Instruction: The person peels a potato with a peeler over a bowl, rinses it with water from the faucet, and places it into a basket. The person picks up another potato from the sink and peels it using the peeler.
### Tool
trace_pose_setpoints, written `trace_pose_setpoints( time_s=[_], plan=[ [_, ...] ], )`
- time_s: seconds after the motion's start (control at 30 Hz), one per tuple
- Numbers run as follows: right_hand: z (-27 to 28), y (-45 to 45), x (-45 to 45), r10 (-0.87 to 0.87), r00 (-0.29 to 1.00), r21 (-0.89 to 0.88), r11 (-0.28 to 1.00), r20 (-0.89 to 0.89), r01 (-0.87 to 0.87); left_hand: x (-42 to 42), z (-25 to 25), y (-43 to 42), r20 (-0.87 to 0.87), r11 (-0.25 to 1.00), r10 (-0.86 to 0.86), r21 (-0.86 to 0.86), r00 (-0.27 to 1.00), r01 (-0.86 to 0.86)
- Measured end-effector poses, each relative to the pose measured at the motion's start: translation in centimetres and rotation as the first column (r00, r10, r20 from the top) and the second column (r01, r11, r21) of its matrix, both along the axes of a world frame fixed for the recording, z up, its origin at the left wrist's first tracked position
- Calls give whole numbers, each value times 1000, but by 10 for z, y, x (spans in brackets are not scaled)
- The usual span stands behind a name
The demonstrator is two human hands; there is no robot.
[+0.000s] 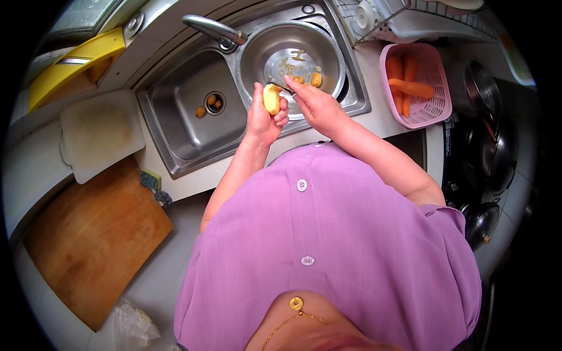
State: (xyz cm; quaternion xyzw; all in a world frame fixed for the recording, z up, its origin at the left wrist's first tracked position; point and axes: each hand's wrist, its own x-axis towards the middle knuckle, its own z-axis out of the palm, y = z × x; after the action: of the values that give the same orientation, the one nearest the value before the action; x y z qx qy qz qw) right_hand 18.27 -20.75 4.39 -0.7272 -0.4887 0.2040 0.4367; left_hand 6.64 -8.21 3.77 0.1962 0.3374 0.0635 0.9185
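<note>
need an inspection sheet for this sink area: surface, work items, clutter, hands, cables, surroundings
surface: steel double sink, metal basin in the right bowl
work items: pale potato, apparently a peeler, peelings and yellow-brown pieces in the basin
clutter: small brownish lumps by the left bowl's drain; sponge beside the wooden board
hands: left hand holds the potato, right hand has the peeler up to it
cables: nothing seen
surroundings: pink basket of carrots right of the sink; pale board to its left; dark pans at far right
</note>
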Motion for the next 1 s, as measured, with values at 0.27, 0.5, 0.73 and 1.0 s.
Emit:
trace_pose_setpoints(
  time_s=[0.27, 0.5, 0.73, 1.0],
  plan=[
    [0, 3, -1, 70, 989, -185, 982, 134, -44, 3, 4, -14, -142, 981, 14, 195, 990, 14],
    [-19, -6, 5, -74, 997, -106, 992, 10, 74, 3, 15, -10, -102, 995, -14, 98, 995, 24],
    [7, -3, -3, 70, 996, -22, 997, 59, -69, 3, 5, -10, -81, 1000, -1, 15, 997, 2],
    [-21, -3, 10, -38, 992, -156, 986, 123, 57, -4, 4, -5, 45, 986, -75, -143, 996, 81]
  ],
)
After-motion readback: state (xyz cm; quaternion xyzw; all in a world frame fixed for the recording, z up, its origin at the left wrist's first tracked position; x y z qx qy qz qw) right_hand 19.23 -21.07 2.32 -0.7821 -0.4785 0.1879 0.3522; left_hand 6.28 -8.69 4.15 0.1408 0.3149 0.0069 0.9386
